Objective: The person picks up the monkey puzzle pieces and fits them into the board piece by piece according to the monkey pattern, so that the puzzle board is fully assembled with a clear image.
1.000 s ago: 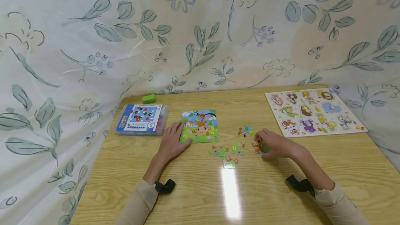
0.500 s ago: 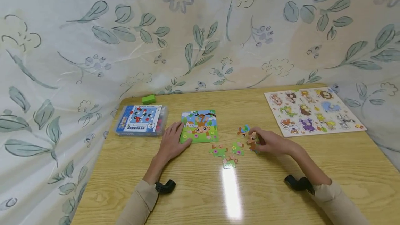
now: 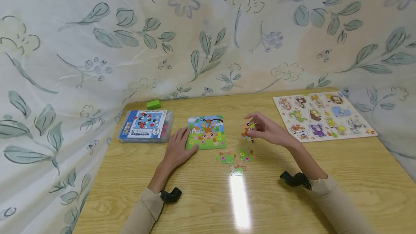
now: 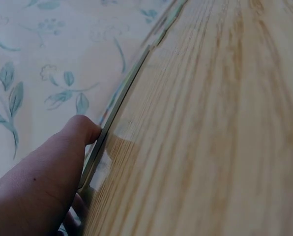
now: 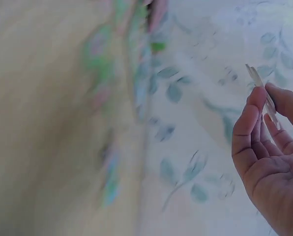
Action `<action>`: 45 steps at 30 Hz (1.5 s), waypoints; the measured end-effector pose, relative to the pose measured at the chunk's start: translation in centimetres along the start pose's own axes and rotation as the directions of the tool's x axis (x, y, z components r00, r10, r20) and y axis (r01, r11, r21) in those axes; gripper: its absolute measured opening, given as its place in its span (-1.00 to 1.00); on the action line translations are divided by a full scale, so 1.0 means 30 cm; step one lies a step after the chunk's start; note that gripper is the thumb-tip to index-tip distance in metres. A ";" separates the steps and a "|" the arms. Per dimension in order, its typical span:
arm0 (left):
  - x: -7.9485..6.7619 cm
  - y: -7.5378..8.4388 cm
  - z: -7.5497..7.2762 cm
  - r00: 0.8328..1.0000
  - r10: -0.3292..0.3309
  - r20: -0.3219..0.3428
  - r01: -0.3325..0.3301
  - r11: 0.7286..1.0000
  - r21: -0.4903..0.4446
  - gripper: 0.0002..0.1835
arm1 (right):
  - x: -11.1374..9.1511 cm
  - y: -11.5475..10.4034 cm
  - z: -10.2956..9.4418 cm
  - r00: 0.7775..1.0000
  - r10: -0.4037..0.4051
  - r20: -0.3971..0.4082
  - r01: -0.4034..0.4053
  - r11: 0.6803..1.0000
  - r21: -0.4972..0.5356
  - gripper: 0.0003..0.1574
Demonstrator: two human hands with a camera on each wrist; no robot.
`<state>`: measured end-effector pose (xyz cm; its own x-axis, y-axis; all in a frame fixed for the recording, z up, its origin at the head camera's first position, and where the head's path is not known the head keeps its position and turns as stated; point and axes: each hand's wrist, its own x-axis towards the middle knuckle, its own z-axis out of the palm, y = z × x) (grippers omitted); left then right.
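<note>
My left hand (image 3: 178, 150) lies flat on the table at the left side of a square monkey picture puzzle (image 3: 206, 134), its thumb touching the lower edge. In the left wrist view the thumb (image 4: 82, 129) meets the thin edge of that board (image 4: 122, 96). Raised above the table, my right hand (image 3: 269, 130) pinches a brown jigsaw piece (image 3: 245, 129) with a monkey's eye between thumb and fingers. The right wrist view shows the jigsaw piece (image 5: 256, 76) edge-on. Below it lies another piece, mostly hidden in the head view; its blue end (image 5: 111, 182) shows blurred.
Three loose green jigsaw pieces lie below the board: one left (image 3: 226, 157), one right (image 3: 246, 155), one nearest me (image 3: 237, 169). A clear plastic case (image 3: 146, 125) and a green block (image 3: 154, 104) stand at left. An animal puzzle board (image 3: 321, 116) lies at right.
My right hand has lifted the brown jigsaw piece off the table and carried it left and away from me, over the other piece. My left hand stays put.
</note>
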<state>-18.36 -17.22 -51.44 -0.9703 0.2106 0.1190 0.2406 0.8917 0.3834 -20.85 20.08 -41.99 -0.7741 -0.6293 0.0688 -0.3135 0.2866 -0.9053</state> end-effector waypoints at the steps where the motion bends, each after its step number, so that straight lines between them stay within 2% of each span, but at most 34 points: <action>1: 0.001 0.000 0.000 1.000 -0.001 0.003 0.001 1.000 0.000 -0.14 | 0.024 -0.016 0.010 1.000 -0.014 0.006 0.014 1.000 0.004 -0.44; 6: 0.006 -0.005 -0.003 1.000 -0.006 0.019 0.006 1.000 0.009 -0.13 | 0.176 -0.070 0.077 0.996 -0.070 0.058 0.069 0.997 0.026 -0.38; 10: 0.003 -0.011 -0.001 1.000 -0.010 0.019 0.010 1.000 0.012 -0.13 | 0.297 -0.073 0.137 0.992 -0.062 0.110 0.051 0.994 0.094 -0.38; 15: 0.003 -0.013 0.011 0.999 -0.014 0.031 0.013 1.000 0.018 -0.14 | 0.376 -0.093 0.180 0.991 -0.065 0.121 0.051 0.992 0.115 -0.38; 19: 0.009 -0.011 0.017 0.999 -0.008 0.034 0.007 1.000 0.019 -0.13 | 0.393 -0.109 0.188 0.988 -0.078 0.135 0.061 0.990 0.126 -0.39; 24: 0.012 -0.009 0.013 1.000 0.010 0.002 -0.010 1.000 0.029 -0.14 | 0.399 -0.096 0.179 0.990 -0.053 0.128 0.036 0.991 0.130 -0.42; 31: 0.011 -0.009 0.006 1.000 0.003 0.002 -0.003 1.000 0.016 -0.15 | 0.414 -0.064 0.175 0.995 -0.043 0.090 0.025 0.981 0.192 -0.68; 35: 0.010 -0.013 0.008 1.000 -0.002 0.003 0.002 1.000 0.018 -0.15 | 0.416 -0.052 0.178 0.996 -0.052 0.079 0.035 0.979 0.202 -0.72; 39: 0.009 -0.014 0.010 1.000 -0.003 0.005 0.002 1.000 0.019 -0.14 | 0.414 -0.041 0.176 0.999 -0.023 0.046 0.014 0.982 0.190 -0.70; 43: 0.009 -0.014 0.010 1.000 0.000 0.003 0.000 1.000 0.011 -0.15 | 0.410 -0.035 0.173 1.000 0.015 -0.002 -0.014 0.983 0.183 -0.47; 45: 0.008 -0.014 0.009 1.000 -0.001 0.002 0.001 1.000 0.006 -0.15 | 0.407 -0.033 0.173 0.999 0.031 -0.020 -0.027 0.983 0.182 -0.43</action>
<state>-18.70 -17.42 -51.82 -0.9707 0.2104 0.1165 0.2392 0.8943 0.3781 -27.14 8.37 -42.44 -0.7939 -0.6060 0.0492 -0.1874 0.1669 -0.9680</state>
